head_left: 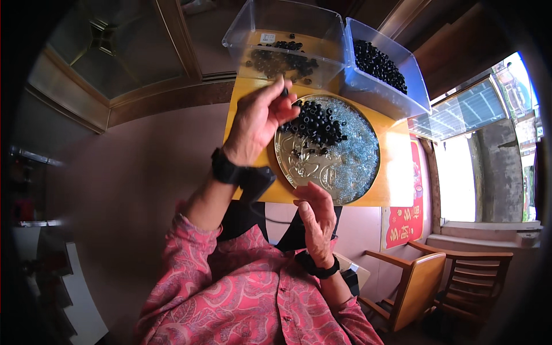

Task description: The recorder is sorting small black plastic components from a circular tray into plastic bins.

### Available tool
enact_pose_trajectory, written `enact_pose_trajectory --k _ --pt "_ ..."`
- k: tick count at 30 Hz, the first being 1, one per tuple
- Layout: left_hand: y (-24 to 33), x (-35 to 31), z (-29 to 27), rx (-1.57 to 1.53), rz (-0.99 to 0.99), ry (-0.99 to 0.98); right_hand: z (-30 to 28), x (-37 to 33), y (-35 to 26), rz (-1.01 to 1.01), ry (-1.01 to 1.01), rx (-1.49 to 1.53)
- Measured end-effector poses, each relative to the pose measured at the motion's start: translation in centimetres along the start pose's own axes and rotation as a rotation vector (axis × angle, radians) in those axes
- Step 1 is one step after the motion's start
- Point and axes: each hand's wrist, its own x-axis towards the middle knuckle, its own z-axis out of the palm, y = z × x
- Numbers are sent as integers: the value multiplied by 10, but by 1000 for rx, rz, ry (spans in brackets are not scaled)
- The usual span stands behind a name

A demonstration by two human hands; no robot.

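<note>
Black beads (319, 125) heaped on gold tray (303, 167) atop yellow bench (397, 172); prob. light, stiff, slippery, not fragile; best pinched across outer sides. L hand (256, 122) pinches one bead (285, 92); R hand (317, 223) half-spread, nothing seen in it

Pink shirt (241, 293), grey-lilac swirl print, small dark buttons down the front. Long sleeves (192, 250) ending on the forearms. Black band on each wrist: left band (224, 167) has a black box (257, 183) beside it, right band (317, 266) looks slimmer. Dark trousers (237, 219).
</note>
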Motion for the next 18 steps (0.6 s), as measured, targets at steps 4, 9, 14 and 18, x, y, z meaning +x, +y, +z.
enact_pose_trajectory --k 4,9,14,18 --pt "35 67 17 1 200 -72 1 0 -1 -10 10 25" --pt "32 71 11 86 237 -27 -2 3 -3 -64 93 -150" --pt "-17 6 -6 580 44 -32 -23 11 17 -164 167 -473" --pt "-65 -29 -37 1240 451 -61 -28 15 22 -150 176 -497"
